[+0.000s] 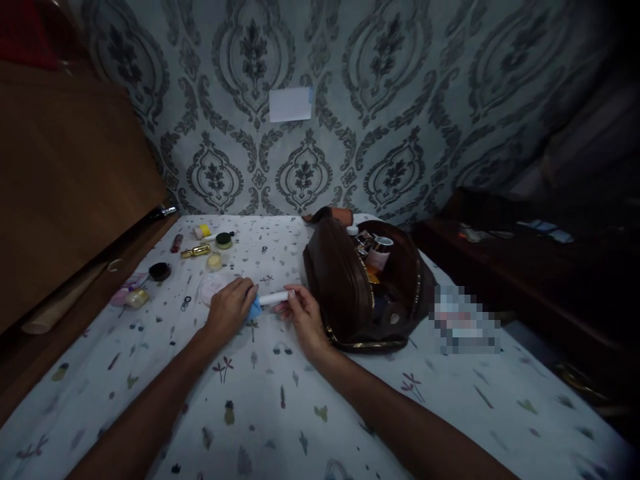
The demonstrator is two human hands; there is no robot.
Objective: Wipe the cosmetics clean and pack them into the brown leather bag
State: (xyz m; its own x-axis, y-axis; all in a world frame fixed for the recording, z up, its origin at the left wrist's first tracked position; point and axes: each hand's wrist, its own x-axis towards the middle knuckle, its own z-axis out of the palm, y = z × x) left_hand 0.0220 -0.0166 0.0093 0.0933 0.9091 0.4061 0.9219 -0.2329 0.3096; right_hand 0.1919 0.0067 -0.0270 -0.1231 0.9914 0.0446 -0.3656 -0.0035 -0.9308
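Between my hands lies a slim white tube [273, 298], held roughly level above the sheet. My left hand [231, 305] is closed around a blue cloth [254, 309] at the tube's left end. With thumb and fingers, my right hand [306, 319] pinches the tube's right end. A round, pale, clear-looking container [212, 288] sits just behind my left hand and is partly covered by it. Close by on the right stands a brown leather bag [340, 280], unzipped, with several cosmetic containers inside, among them a pinkish jar [379, 253].
Several small cosmetics lie at the back left, including a gold tube [195, 251], a dark-lidded jar [223, 241] and a black round lid [159, 271]. Wooden furniture [75, 193] borders the left side. A patterned wall [305, 173] rises behind. A blurred-out item [465, 321] lies right of the bag.
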